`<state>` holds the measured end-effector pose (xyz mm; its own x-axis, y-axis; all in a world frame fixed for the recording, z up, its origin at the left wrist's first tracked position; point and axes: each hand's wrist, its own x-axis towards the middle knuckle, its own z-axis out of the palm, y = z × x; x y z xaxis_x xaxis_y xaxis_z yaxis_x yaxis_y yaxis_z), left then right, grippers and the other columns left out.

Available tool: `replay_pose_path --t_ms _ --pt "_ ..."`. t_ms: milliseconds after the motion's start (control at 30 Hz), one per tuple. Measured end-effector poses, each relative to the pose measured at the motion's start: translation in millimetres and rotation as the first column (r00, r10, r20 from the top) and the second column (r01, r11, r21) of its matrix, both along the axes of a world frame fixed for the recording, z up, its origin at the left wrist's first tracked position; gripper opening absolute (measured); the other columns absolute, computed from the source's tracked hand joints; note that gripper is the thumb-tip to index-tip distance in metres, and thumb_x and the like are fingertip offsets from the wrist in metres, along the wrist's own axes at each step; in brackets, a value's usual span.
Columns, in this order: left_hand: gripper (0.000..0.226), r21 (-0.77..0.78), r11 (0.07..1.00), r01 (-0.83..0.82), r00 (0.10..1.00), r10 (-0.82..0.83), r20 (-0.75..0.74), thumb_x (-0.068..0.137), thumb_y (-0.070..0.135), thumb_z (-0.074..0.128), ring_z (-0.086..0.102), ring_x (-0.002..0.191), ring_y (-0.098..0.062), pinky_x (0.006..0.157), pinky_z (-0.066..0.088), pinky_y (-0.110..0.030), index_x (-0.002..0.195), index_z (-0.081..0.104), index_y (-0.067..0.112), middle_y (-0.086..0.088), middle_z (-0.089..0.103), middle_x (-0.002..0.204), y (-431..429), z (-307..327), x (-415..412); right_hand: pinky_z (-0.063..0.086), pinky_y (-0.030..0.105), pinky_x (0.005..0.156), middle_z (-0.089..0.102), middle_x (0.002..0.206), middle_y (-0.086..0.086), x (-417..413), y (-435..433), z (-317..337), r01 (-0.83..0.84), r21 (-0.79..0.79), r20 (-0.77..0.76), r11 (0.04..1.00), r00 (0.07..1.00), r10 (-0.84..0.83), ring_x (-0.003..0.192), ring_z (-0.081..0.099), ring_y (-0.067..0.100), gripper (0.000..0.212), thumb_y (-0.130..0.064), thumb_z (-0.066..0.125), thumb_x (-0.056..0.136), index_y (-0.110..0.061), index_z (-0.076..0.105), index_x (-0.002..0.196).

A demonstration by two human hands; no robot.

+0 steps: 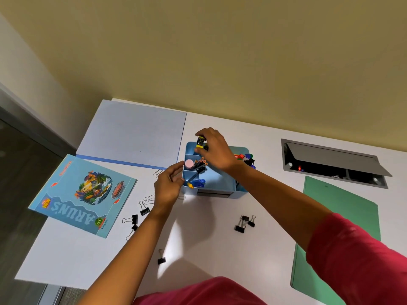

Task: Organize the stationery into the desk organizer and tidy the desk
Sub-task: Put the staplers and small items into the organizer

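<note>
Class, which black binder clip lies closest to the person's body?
The lone binder clip nearest the red shirt; the others sit in groups farther up the desk.

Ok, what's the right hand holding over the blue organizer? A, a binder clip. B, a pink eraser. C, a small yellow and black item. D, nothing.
C: the right hand pinches a small yellow and black item above the organizer.
</note>
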<state>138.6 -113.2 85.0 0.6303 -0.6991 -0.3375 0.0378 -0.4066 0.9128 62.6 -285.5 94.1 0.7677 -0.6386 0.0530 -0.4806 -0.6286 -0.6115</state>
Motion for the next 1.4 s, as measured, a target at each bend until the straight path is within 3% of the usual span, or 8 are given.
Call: replay_pose_path --t_ms 267,433,567,700,833,1033,1167,1400 --pt "0.045 -0.032 0.999 -0.006 1.0 0.006 -0.002 0.089 -0.002 0.053 0.054 0.109 -0.002 0.09 0.046 -0.019 0.127 0.056 0.023 0.012 0.059 0.118 2 -3 -3 0.032 0.02 0.08 0.054 0.109 0.008 -1 1 -10 -0.035 -0.066 -0.06 0.997 0.998 0.031 0.099 0.047 0.018 0.031 -0.019 0.069 0.083 -0.007 0.058 0.109" --pt "0.045 -0.054 0.998 -0.02 1.0 0.02 -0.007 0.09 -0.003 0.052 0.055 0.102 -0.001 0.073 0.047 -0.001 0.129 0.056 0.02 0.013 0.058 0.115 2 -3 -4 0.038 0.023 0.077 0.055 0.1 0.008 -6 -3 -9 -0.068 -0.115 -0.045 0.991 0.997 0.063 0.09 0.049 0.02 0.021 0.006 0.056 0.078 -0.006 0.059 0.094" --pt "0.046 -0.066 0.998 -0.015 1.0 0.014 -0.012 0.09 -0.003 0.052 0.055 0.107 -0.004 0.073 0.047 -0.003 0.13 0.055 0.019 0.01 0.06 0.118 2 -4 -4 0.043 0.028 0.081 0.056 0.104 0.009 -4 -6 -6 -0.102 -0.154 -0.103 0.983 0.991 0.087 0.095 0.052 0.022 0.027 0.011 0.052 0.079 -0.007 0.061 0.097" --pt "0.046 -0.078 0.997 -0.011 1.0 0.01 -0.007 0.091 -0.002 0.051 0.053 0.11 -0.005 0.076 0.046 -0.005 0.132 0.054 0.018 0.006 0.059 0.123 3 -5 -4 0.046 0.032 0.084 0.055 0.105 0.011 -2 -4 -9 -0.108 -0.182 -0.12 0.977 0.989 0.087 0.096 0.053 0.024 0.021 0.008 0.053 0.084 -0.005 0.064 0.096" --pt "0.045 -0.084 0.996 -0.002 1.0 0.002 -0.011 0.091 -0.001 0.052 0.055 0.115 -0.008 0.09 0.049 -0.021 0.132 0.054 0.017 0.001 0.059 0.13 3 -7 -4 0.044 0.032 0.084 0.054 0.105 0.013 0 1 -8 -0.066 -0.151 -0.1 0.986 0.994 0.051 0.095 0.052 0.025 0.014 -0.008 0.052 0.093 -0.003 0.064 0.096" --pt "0.045 -0.09 0.996 -0.008 1.0 0.008 0.005 0.09 -0.002 0.052 0.054 0.106 0.002 0.074 0.045 0.0 0.13 0.055 0.019 0.013 0.059 0.118 3 -7 -4 0.044 0.032 0.088 0.05 0.115 0.012 5 6 -8 -0.008 -0.183 -0.101 0.983 0.995 -0.011 0.105 0.048 0.024 0.014 -0.015 0.063 0.089 -0.006 0.066 0.099" --pt "0.044 -0.085 0.996 -0.003 1.0 0.004 0.011 0.091 0.0 0.053 0.056 0.103 0.003 0.075 0.046 -0.001 0.129 0.056 0.02 0.014 0.06 0.117 3 -9 -3 0.041 0.031 0.087 0.048 0.121 0.012 12 5 -5 -0.01 -0.205 -0.113 0.979 0.993 -0.014 0.109 0.045 0.025 0.021 -0.012 0.067 0.085 -0.008 0.065 0.106" --pt "0.043 -0.094 0.996 0.003 1.0 -0.002 0.008 0.09 0.001 0.054 0.057 0.103 0.001 0.076 0.048 -0.005 0.13 0.056 0.019 0.011 0.061 0.118 3 -10 -2 0.038 0.034 0.087 0.046 0.125 0.01 22 -1 2 -0.19 -0.258 -0.274 0.947 0.955 0.117 0.114 0.04 0.028 0.022 -0.006 0.068 0.082 -0.014 0.07 0.103"
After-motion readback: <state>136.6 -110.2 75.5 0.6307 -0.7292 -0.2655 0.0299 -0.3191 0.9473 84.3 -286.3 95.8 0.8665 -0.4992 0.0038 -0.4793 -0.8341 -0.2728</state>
